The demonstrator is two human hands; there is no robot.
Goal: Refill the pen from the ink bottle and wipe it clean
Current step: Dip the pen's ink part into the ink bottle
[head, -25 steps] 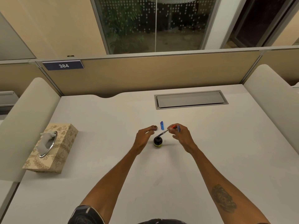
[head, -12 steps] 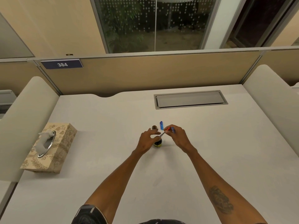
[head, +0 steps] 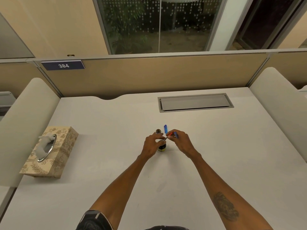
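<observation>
A small dark ink bottle (head: 162, 147) with a yellowish base stands open at the middle of the desk. My left hand (head: 152, 145) is wrapped around its left side. My right hand (head: 181, 142) pinches a thin pen (head: 169, 135) with a red and blue body, its tip slanting down to the bottle's mouth. The bottle's round cap (head: 158, 131) lies just behind my left fingers. A blue pen part (head: 165, 129) lies beside the cap on the desk.
A patterned tissue box (head: 51, 151) with a tissue sticking out sits at the desk's left. A grey cable hatch (head: 196, 102) is set into the desk at the back right. Padded dividers flank both sides.
My left hand moved right from beside the bottle and closed around it. My right hand shifted slightly left, bringing the pen tip to the bottle's mouth.
</observation>
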